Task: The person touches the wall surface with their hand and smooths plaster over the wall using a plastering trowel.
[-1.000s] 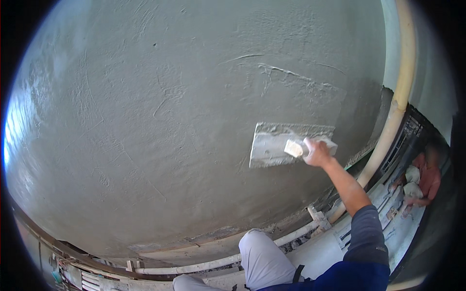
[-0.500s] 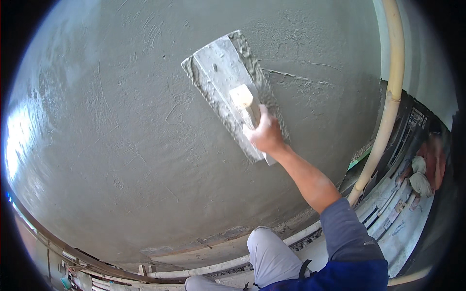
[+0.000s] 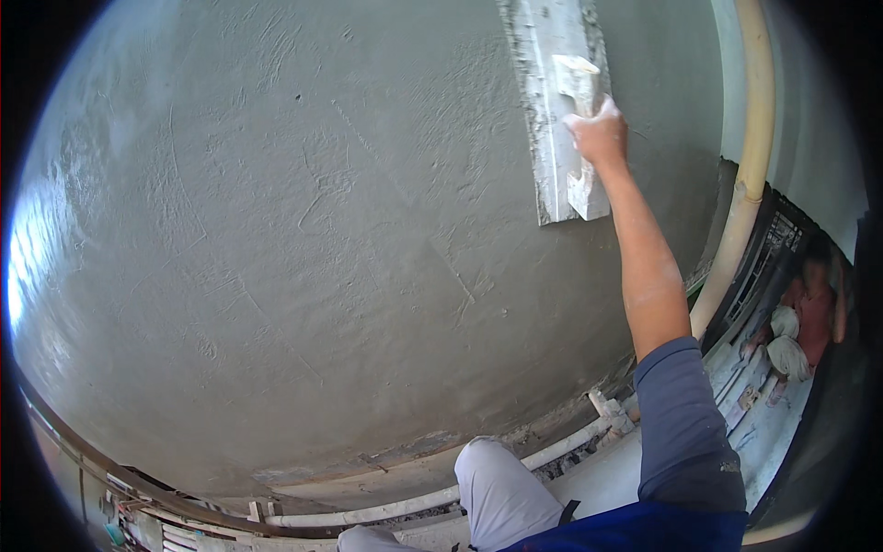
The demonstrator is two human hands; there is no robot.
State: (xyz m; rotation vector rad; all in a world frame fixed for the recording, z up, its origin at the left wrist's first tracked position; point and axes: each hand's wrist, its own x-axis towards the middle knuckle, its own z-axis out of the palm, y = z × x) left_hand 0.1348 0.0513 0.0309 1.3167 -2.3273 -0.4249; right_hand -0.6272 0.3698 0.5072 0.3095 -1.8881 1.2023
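Note:
My right hand [image 3: 600,132] is wrapped round the pale handle of a long plastering trowel [image 3: 549,120]. The arm reaches up toward the upper right. The broad, flat blade lies against a grey wall of wet plaster [image 3: 322,239], its long side nearly upright and its top end cut off by the frame's upper edge. Grey plaster clings along both long sides of the blade. Faint ridges, scratches and small pits mark the plaster left of the trowel. My left hand is out of the picture.
An upright bamboo pole [image 3: 750,138] stands right of the plaster. At the far right a person [image 3: 814,308] in a red top sits on pale boards. A long pole [image 3: 395,509] runs along the wall's foot, close to my knees. Wooden rails [image 3: 101,467] curve along the lower left.
My right hand has carried the trowel up and to the right across the wall. The blade has turned from a slant to nearly upright, leaving a thin line in the plaster.

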